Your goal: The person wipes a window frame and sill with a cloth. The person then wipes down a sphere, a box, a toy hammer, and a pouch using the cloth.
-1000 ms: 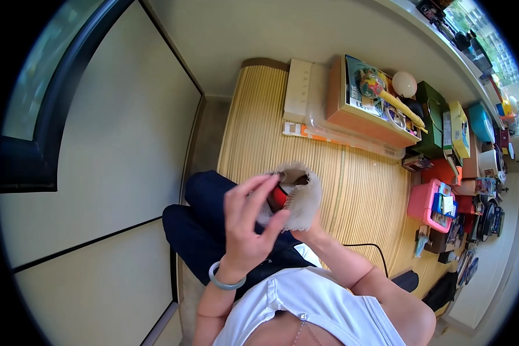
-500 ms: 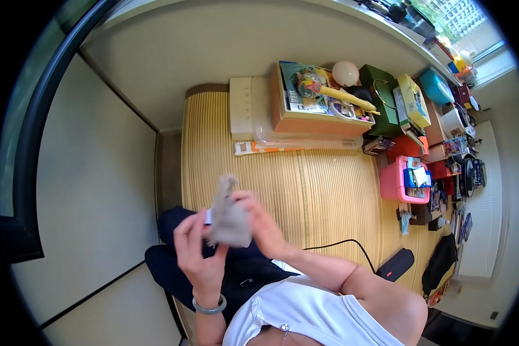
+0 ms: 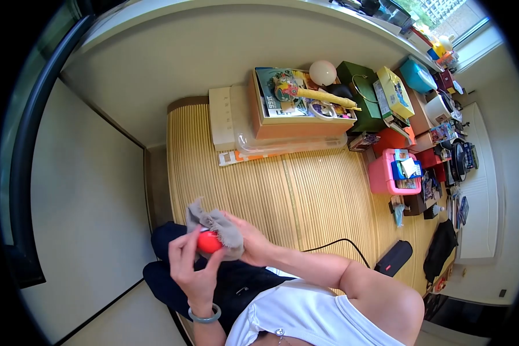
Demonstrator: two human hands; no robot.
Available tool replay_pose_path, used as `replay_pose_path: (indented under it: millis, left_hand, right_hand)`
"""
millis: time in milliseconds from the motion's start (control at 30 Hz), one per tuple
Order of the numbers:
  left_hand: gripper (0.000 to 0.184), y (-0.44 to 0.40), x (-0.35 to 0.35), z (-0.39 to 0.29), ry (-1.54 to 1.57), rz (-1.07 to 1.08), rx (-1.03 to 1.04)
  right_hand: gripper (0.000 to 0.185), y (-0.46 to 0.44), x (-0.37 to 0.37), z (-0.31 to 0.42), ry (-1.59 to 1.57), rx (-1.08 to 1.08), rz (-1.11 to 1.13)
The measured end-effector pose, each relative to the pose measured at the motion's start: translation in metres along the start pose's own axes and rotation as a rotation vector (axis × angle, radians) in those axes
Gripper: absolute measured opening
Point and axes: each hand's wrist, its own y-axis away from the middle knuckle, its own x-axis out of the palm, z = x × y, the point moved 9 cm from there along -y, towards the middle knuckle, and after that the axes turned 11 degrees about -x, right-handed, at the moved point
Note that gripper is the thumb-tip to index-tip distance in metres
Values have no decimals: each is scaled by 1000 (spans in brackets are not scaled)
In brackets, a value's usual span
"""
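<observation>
My left hand (image 3: 191, 259), with a bracelet at its wrist, grips a smooth red rounded object (image 3: 209, 242) between thumb and fingers. A small whitish part shows at its upper edge; its exact kind I cannot make out. Wrapped partly around the object is a grey cloth (image 3: 229, 233) with frayed edges. My right hand (image 3: 252, 242) holds this cloth from the right side, pressed against the red surface, its fingers partly hidden behind the fabric. Both hands are above my dark-clothed lap (image 3: 236, 291).
A woven mat (image 3: 236, 184) spreads ahead. On it stand an orange box (image 3: 300, 128) of books and toys, a green box (image 3: 366, 118), a pink bin (image 3: 380, 176) and a dark case (image 3: 394, 258) near a black cable (image 3: 346, 240). A wall panel (image 3: 86, 190) rises at left.
The red object, earlier mostly covered by the blurred cloth, now shows its rounded side. Both hands and the cloth appear a little lower, and the whole view has shifted slightly.
</observation>
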Motion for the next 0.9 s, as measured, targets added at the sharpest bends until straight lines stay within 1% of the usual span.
replay_pose_path:
  millis: [67, 100, 133, 200, 233, 300, 333, 367, 400, 467, 533, 600, 633, 667, 700, 733, 767, 800, 833, 867, 900]
  left_hand:
    - [56, -3, -6, 8, -21, -119, 37]
    - [57, -3, 0, 8, -14, -84, 5]
    - [59, -1, 9, 12, -52, -2, 7]
    - [57, 4, 19, -2, -180, 124, 61]
    - [57, 4, 18, -1, -180, 125, 62]
    - [55, 10, 26, -2, -173, 236, 106]
    - [55, 12, 26, -1, -174, 234, 105]
    - [56, 14, 27, -3, -202, 211, 142]
    - [56, 16, 27, -8, -229, 189, 183]
    - [58, 17, 29, -16, -214, 176, 195]
    - [57, 14, 25, -17, -120, 150, 140]
    - [57, 9, 22, -18, -67, 142, 138]
    - [59, 6, 20, -15, -67, 153, 133]
    - [61, 5, 21, -13, -68, 165, 129]
    - [59, 4, 18, -11, -105, 107, 107]
    - [59, 5, 21, -12, -100, 108, 111]
    - [55, 7, 22, -14, -173, 78, 135]
    - [51, 9, 22, -15, -248, 48, 158]
    - [45, 11, 26, -15, -241, 39, 189]
    - [45, 13, 26, -12, -244, 33, 185]
    - [44, 15, 25, -9, -227, 35, 180]
  right_hand:
    - [49, 15, 23, -2, -194, -29, 129]
    - [56, 20, 31, 0, -196, -5, 199]
    - [56, 19, 31, 1, -196, -9, 198]
    - [55, 15, 29, 7, -64, -89, 198]
    - [55, 12, 27, 9, -65, -90, 197]
    - [48, 5, 19, 15, 195, -163, 215]
    - [47, 3, 18, 18, 326, -199, 226]
    - [46, 3, 20, 20, 392, -243, 210]
    - [46, 3, 18, 17, 393, -248, 212]
    - [46, 0, 4, 17, 427, -259, 153]
    - [44, 3, 2, 21, 469, -313, 115]
    - [36, 9, 3, 37, 638, -497, 34]
    - [35, 10, -2, 32, 608, -473, 103]
    - [35, 11, 2, 36, 612, -479, 101]
    - [35, 13, 9, 33, 628, -434, 131]
    - [37, 14, 17, 32, 644, -386, 161]
    - [42, 18, 28, 35, 635, -413, 214]
    - [42, 19, 29, 37, 633, -413, 213]
    - [43, 18, 31, 39, 739, -427, 225]
    - [44, 18, 33, 40, 846, -439, 242]
    - [38, 17, 35, 44, 888, -540, 201]
